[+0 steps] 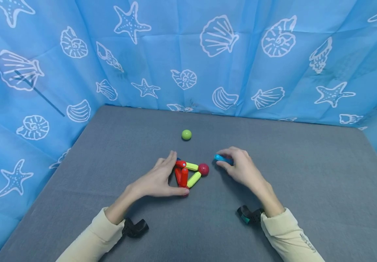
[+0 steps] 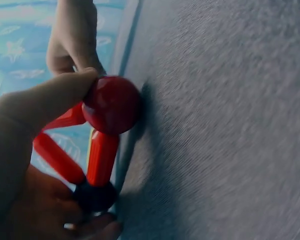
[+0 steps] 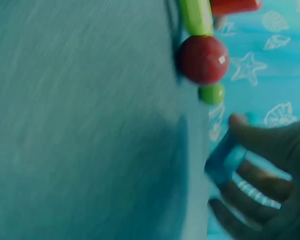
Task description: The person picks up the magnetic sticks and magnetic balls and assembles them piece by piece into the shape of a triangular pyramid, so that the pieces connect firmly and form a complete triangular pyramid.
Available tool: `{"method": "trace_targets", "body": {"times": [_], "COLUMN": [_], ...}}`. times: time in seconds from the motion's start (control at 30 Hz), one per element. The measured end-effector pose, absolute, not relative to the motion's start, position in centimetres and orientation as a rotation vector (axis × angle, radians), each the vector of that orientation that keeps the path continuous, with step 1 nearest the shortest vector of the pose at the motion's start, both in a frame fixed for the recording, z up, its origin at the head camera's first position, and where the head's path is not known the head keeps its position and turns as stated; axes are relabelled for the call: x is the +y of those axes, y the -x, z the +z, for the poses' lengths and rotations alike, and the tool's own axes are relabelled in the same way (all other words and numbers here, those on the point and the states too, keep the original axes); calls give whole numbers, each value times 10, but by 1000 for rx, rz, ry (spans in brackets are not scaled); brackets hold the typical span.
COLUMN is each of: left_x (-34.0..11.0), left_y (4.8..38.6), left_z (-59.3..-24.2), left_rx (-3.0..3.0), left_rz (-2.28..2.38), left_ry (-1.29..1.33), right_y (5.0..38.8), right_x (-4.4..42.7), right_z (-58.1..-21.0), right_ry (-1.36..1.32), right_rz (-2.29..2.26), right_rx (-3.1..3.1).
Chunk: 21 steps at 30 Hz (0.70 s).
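A small frame of red rods [image 1: 184, 177] and yellow-green rods [image 1: 193, 179] joined by balls sits on the grey table. My left hand [image 1: 157, 181] holds it from the left, thumb on the near red ball [image 2: 112, 105] and fingers about the dark blue ball [image 2: 95, 196]. Another red ball [image 1: 203, 169] forms the frame's right corner. To the right of it, apart from the frame, my right hand [image 1: 243, 168] pinches a light blue rod [image 1: 223, 159] between thumb and fingers. In the right wrist view this rod [image 3: 225, 159] is blurred and tilted.
A loose green ball [image 1: 186, 134] lies behind the frame. Blue curtains [image 1: 188, 54] with white shell prints hang along the table's back and left side. Black wrist devices [image 1: 136, 228] stick out from both cuffs.
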<state>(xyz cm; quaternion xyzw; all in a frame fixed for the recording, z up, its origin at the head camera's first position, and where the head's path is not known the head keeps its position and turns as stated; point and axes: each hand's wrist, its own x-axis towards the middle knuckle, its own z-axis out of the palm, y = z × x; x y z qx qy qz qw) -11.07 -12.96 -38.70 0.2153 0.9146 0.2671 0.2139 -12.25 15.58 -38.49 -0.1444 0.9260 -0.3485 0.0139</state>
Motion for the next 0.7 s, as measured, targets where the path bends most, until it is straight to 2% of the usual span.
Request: {"method": "trace_targets", "body": {"times": [0.27, 0.7], "left_x": [-137, -140], "left_y": [114, 114], "left_z": [-383, -382], "left_rx": [2439, 2432], "left_rz": [767, 777], "left_ry": [-758, -752], "right_y": [114, 109], "right_x": [137, 128], "right_z": [-378, -379], "right_ry": [680, 780], "right_rz": [-1412, -1362], "right_rx": [2658, 2548]}}
